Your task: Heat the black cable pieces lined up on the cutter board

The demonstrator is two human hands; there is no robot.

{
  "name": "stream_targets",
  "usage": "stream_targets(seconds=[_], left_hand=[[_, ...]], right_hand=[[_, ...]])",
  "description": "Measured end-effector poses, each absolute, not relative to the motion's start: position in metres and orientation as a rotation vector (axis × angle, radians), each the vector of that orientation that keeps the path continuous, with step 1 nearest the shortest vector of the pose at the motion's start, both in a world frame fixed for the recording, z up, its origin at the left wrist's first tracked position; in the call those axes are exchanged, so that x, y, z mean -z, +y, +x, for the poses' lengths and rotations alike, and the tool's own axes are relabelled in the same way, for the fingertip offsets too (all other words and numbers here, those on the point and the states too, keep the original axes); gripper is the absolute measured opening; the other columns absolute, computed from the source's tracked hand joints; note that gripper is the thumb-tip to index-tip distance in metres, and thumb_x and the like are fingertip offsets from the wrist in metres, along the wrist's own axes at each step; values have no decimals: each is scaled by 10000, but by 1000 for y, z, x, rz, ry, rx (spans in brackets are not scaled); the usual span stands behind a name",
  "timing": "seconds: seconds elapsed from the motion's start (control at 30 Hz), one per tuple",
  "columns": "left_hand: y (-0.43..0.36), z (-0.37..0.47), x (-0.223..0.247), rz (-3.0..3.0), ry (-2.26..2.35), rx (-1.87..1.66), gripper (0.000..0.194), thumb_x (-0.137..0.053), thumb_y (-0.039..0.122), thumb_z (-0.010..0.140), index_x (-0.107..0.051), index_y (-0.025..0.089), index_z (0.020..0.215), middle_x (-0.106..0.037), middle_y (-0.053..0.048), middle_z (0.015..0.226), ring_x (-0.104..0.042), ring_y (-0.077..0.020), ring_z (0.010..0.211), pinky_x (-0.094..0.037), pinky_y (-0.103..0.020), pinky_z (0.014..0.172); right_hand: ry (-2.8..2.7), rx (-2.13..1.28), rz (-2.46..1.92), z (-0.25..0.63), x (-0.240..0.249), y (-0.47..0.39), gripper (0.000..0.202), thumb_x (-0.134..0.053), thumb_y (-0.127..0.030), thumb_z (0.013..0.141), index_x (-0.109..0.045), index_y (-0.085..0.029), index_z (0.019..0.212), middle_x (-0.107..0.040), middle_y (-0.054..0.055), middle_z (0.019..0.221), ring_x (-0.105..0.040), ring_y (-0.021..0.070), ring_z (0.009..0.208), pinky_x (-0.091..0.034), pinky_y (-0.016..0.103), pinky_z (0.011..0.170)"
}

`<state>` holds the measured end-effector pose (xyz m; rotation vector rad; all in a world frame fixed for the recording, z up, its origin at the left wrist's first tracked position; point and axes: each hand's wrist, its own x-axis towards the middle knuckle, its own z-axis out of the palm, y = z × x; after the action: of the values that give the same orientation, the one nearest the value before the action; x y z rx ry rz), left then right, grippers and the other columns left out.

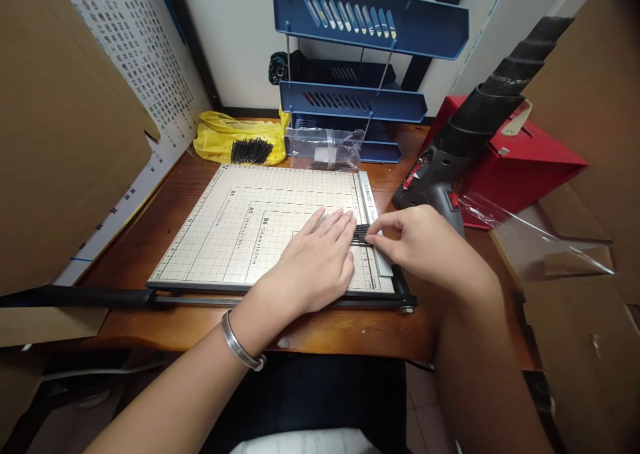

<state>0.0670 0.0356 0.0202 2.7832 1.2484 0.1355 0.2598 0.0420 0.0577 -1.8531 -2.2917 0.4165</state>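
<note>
A paper cutter (pixel 200 241) with printed size lines lies on the wooden desk, its long black-handled arm along the near edge. My left hand (pixel 320 257) lies flat on the board, fingers stretched out, over one end of a row of thin black strips (pixel 360 234). The strips lie side by side against the metal ruler edge (pixel 373 224); how far they run under the palm is hidden. At their right end my right hand (pixel 417 237) has thumb and forefinger pinched together, touching the strips' tips.
Behind the board lie a yellow bag (pixel 213 134) with a black bundle (pixel 251 151) and a clear plastic bag (pixel 325 149). A blue tiered rack (pixel 350 101) stands at the back. To the right are a heat gun (pixel 445 167), a red box (pixel 540 164) and cardboard (pixel 575 347).
</note>
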Motion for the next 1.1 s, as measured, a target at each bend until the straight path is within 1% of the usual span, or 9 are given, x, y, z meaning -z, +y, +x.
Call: stream_targets(seconds=[0.1,0.2,0.43,0.57,0.67,0.8,0.93,1.0,1.1], left_hand=[[32,70,-17,2787,1237,-176,610,-264,329,1084,-322,5,1598,-297,-171,1681,-231,-258,1591,-103,-475,1326],[31,72,-15,2787,1247,-178,614,-252,342,1091,-314,9,1603,-287,-164,1686,-215,-257,1596,-93,-473,1328],[32,73,-17,2764,1263,-55,643,-238,355,1091,-227,7,1632,-179,-144,1720,-120,-252,1615,-61,-450,1334],[30,74,-17,2754,1276,-66,639,-229,361,1093,-238,21,1634,-188,-130,1722,-125,-240,1615,-59,-433,1336],[30,76,-16,2749,1296,-77,642,-241,356,1089,-259,1,1623,-207,-150,1716,-136,-245,1613,-66,-416,1335],[29,77,-14,2754,1287,-113,638,-240,361,1091,-273,2,1618,-220,-153,1711,-145,-246,1612,-50,-436,1336],[29,76,-13,2738,1281,-122,635,-253,370,1092,-278,18,1620,-213,-144,1713,-145,-243,1612,-80,-439,1338],[28,77,-13,2739,1292,-120,645,-266,369,1089,-275,-3,1615,-209,-165,1709,-142,-256,1611,-92,-436,1338],[27,82,-13,2741,1291,-119,661,-263,366,1086,-251,-30,1614,-186,-193,1707,-123,-269,1611,-96,-432,1338]], right_hand=[[-2112,-403,-1832,265,-54,46,225,-601,-364,899,-792,-248,931,-709,14,791,-554,135,712,-352,293,686],[-2027,-367,-1833,266,-48,51,242,-600,-389,910,-788,-239,937,-678,14,741,-514,131,670,-337,297,659],[-2096,-327,-1867,258,-35,60,262,-562,-389,935,-786,-284,1021,-655,8,730,-488,129,653,-307,292,670],[-2128,-361,-1818,260,-33,61,230,-572,-374,919,-776,-277,962,-601,-3,680,-430,117,616,-289,281,647],[-2144,-408,-1782,262,-35,61,208,-585,-373,911,-769,-278,929,-571,-16,653,-404,109,606,-289,268,637],[-2143,-460,-1764,265,-36,61,202,-602,-380,901,-775,-275,914,-535,-25,615,-375,99,591,-282,260,622],[-2111,-506,-1741,267,-33,62,190,-632,-384,873,-781,-265,865,-500,-34,581,-347,87,568,-279,260,603],[-2081,-522,-1728,267,-32,63,186,-631,-373,870,-777,-259,857,-483,-38,561,-346,87,559,-278,263,593],[-1982,-489,-1705,267,-32,64,187,-627,-364,870,-764,-241,843,-482,-38,558,-384,90,566,-300,266,598]])
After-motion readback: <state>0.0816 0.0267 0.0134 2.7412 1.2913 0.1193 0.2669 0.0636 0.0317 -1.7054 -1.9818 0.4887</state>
